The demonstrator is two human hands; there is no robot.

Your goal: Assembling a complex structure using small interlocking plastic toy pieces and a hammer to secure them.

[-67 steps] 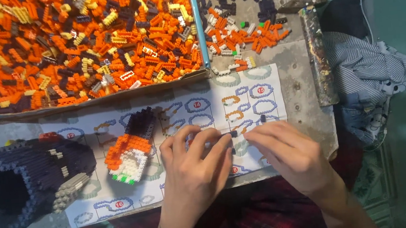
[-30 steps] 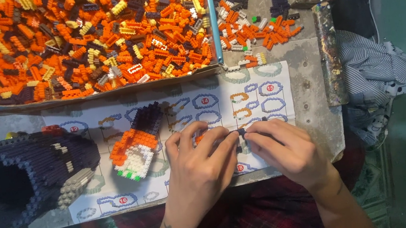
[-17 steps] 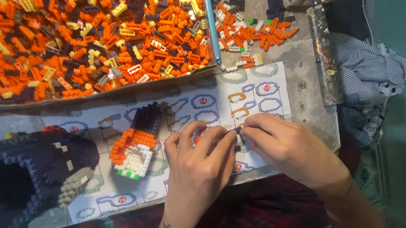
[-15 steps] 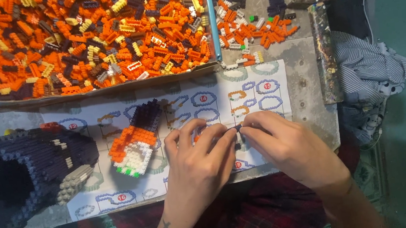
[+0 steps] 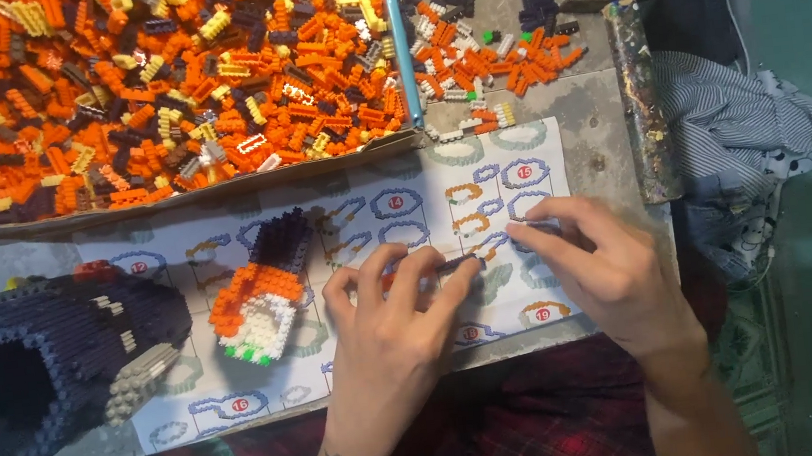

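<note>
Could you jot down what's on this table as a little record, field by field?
left hand: fingertips pinch a small dark brick piece over the sheet
right hand: fingertips on another dark piece, apart from the left one
sheet: printed instruction page with numbered steps, under both hands
small build: orange, white and dark, lying on the sheet
large build: dark, hollow, at the left
tray: full of mostly orange bricks
loose bricks: right of the tray
cloth: striped, far right

Your way forward is barred by the shallow cardboard tray of orange bricks point(image 5: 397, 143) and the loose brick scatter point(image 5: 499, 62). To the left stand the small orange-and-white brick model point(image 5: 258, 304) and the large dark brick model point(image 5: 49, 366). The printed instruction sheet point(image 5: 529, 150) between them lies open.
</note>
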